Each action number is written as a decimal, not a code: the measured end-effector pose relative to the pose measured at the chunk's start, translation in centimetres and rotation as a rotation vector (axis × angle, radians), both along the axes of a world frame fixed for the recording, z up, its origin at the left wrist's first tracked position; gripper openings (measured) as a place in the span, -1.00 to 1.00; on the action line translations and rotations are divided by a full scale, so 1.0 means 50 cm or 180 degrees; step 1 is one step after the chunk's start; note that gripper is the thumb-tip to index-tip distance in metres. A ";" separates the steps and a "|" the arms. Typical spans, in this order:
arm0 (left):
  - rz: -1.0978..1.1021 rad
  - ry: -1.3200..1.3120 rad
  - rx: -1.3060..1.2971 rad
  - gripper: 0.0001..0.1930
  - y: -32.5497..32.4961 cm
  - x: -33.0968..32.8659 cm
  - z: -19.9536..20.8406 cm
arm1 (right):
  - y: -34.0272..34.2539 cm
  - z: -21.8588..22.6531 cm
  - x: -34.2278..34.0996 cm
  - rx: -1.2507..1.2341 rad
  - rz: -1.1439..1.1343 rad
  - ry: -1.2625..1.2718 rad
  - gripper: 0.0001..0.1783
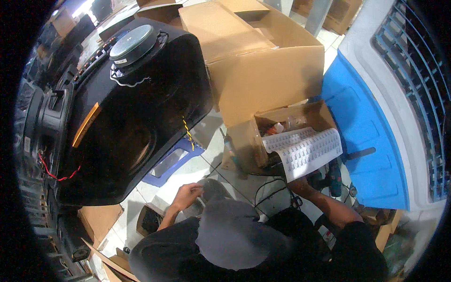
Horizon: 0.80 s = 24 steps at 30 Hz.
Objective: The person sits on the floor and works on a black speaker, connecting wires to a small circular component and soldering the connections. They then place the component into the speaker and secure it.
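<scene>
My left hand [190, 193] hovers by my knee, in front of the speaker cabinet, its fingers curled together; whatever they may hold is too small to tell. My right hand [300, 186] is at the lower edge of a white sheet of printed labels [310, 152], its fingers mostly hidden. The sheet drapes over a small cardboard box [324, 114] with small items inside. Right of that hand stands a dark cordless drill [335, 181]. A large black speaker cabinet [178, 70] rests on a blue plastic stool [162, 175]; a round speaker driver [132, 44] lies on top.
Large open cardboard boxes [268, 80] stand behind the small box. At the right leans a blue panel [371, 117]. Black cable [265, 188] lies on the tiled floor. Yellow-and-black twisted wire [187, 129] hangs from the cabinet; an orange strip [86, 125] is on it.
</scene>
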<state>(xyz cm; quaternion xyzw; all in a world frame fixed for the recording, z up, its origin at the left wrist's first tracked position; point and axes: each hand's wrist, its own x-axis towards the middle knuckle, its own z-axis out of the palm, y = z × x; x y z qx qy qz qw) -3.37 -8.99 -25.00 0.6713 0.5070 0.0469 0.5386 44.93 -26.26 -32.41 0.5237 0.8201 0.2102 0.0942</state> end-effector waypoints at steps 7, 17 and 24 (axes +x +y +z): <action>-0.0054 0.0146 0.0242 -0.68 0.007 0.077 -0.039 | -0.009 -0.034 0.002 0.0056 -0.0006 0.0094 -0.51; -0.0177 0.0214 0.0713 -0.69 0.020 0.129 -0.098 | 0.005 0.006 0.002 -0.0259 -0.0668 0.1709 -0.57; -0.0229 -0.0252 0.1286 -0.68 -0.021 0.133 -0.080 | -0.057 0.105 -0.022 -0.0852 -0.1699 0.2400 -0.56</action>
